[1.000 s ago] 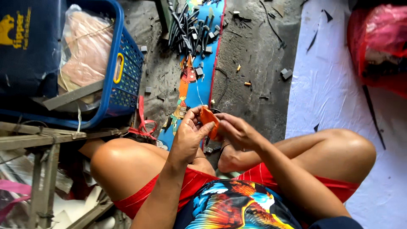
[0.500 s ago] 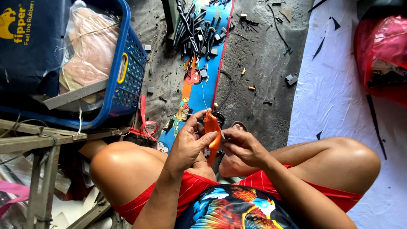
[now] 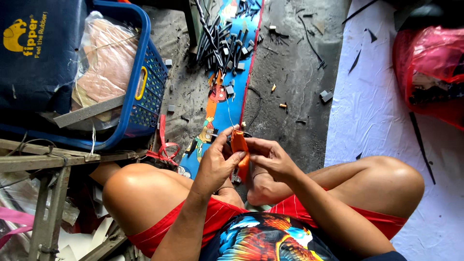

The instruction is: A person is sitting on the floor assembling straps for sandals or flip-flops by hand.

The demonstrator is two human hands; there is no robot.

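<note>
Mid-fitting, by the look of it: orange strap (image 3: 240, 152) upright over the lap, pinched between left hand (image 3: 216, 164) and right hand (image 3: 271, 157); fingers of both closed on it, left thumb on its face; next move likely calls for a firm grip and steady pull; narrow, soft, slightly curved; blue mat (image 3: 227, 92) with black strips (image 3: 217, 43) beyond.
</note>
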